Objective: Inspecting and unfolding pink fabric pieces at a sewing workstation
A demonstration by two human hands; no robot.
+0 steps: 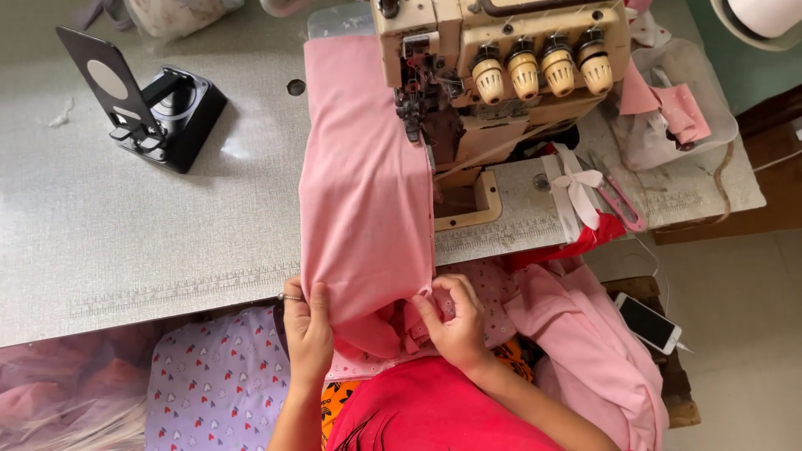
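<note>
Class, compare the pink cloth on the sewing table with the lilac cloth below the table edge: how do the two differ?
The pink cloth is plain; the lilac cloth is printed with small hearts. The pink cloth runs under the sewing machine, gripped by the left hand and right hand; the lilac cloth lies untouched. Both are soft fabric.

Red garment, bare forearms, ring (pixel 291 297) on left hand (pixel 307 330) (thin band)

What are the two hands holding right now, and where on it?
Both grip the pink fabric at its near end: left hand on the left edge, right hand pinching the bunched right corner.
</note>
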